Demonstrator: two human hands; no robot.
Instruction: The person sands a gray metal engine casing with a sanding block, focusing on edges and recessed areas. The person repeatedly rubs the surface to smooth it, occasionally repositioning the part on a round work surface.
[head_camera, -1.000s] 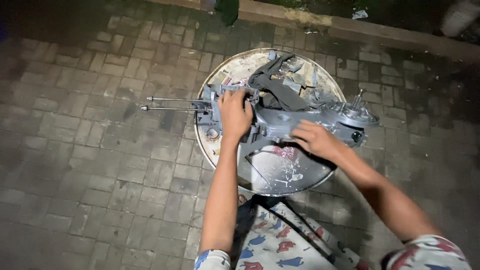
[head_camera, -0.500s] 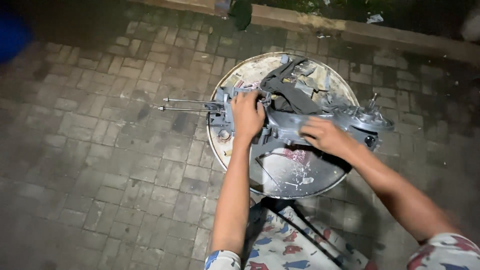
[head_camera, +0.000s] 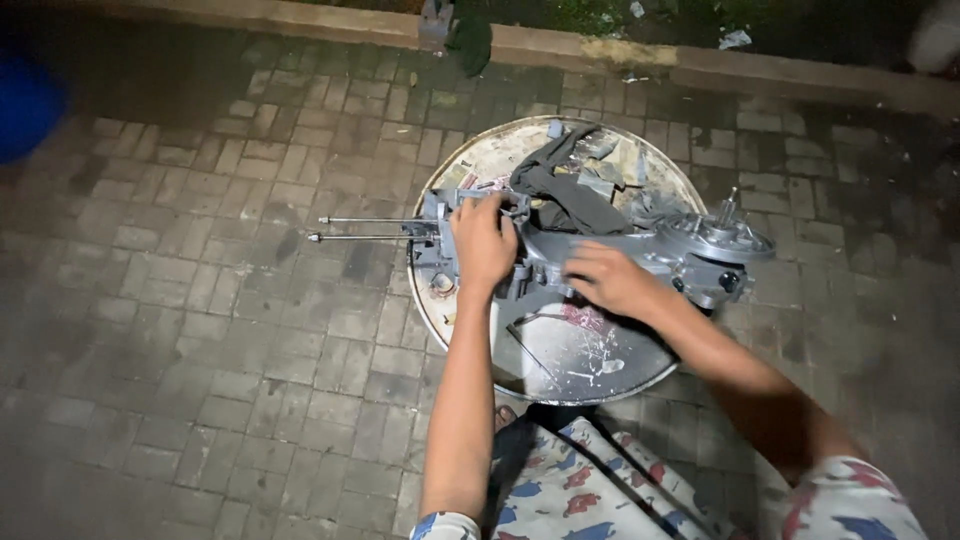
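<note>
Brick paving (head_camera: 200, 330) covers the ground all around us, dark and a bit wet-looking. On it sits a big round metal tray (head_camera: 560, 370), our worktop, with white splashes and scratches on it.

Across the tray lies a long grey engine case (head_camera: 640, 250). It reaches from the tray's left edge to past its right edge, where a round cover with a short shaft (head_camera: 728, 232) sticks up. Two thin metal rods (head_camera: 365, 228) poke out from the left end, well past the tray rim, over the bricks. A dark rag (head_camera: 565, 190) is draped over the case at the back.

Our left hand (head_camera: 484, 240) rests on top of the left end of the case, fingers curled down over it, pressing it in place. Our right hand (head_camera: 612, 280) lies on the middle of the case, fingers bent and spread a little. We cannot tell if it pinches some small part under the fingers.

To do this step well, we think the left hand should press firmly so the heavy case does not rock or slide on the smooth tray. We should keep clear of the two rods, since a bump there could tip the case. The right hand should work slowly, because small parts could roll off onto the bricks.
</note>
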